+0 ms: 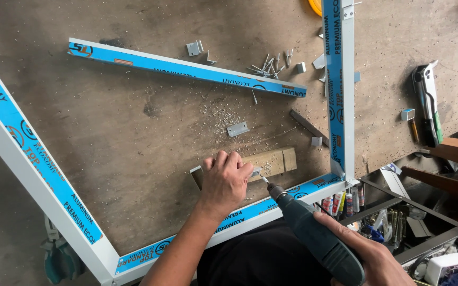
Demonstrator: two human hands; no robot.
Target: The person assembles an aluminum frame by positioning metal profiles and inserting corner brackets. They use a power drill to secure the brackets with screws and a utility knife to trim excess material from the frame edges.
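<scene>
— What's under the drill bit?

— A small metal bracket (254, 172), lying on a wooden block (271, 161) on the tabletop (133, 137), just inside the near rail of the aluminium frame (250, 212). The left hand (223, 182) presses down on it, fingers (229, 159) curled closed over the bracket and the block's left end.

— And the drill?

— The right hand (369, 259) is wrapped tight around the grip of a dark teal power drill (314, 235). The drill's long axis runs from lower right up to upper left, its tip meeting the bracket right beside the left fingertips. The left hand is the nearer one to the bracket; the block's long axis lies roughly left to right.

— Any labels around?

— The frame rails carry blue protective film with dark lettering and small orange patches. A loose rail (186, 68) with the same film lies slantwise farther back. Beyond it sit scattered rivets (271, 63) and spare brackets (194, 47); a hand riveter (428, 100) lies at the right, well apart.
</scene>
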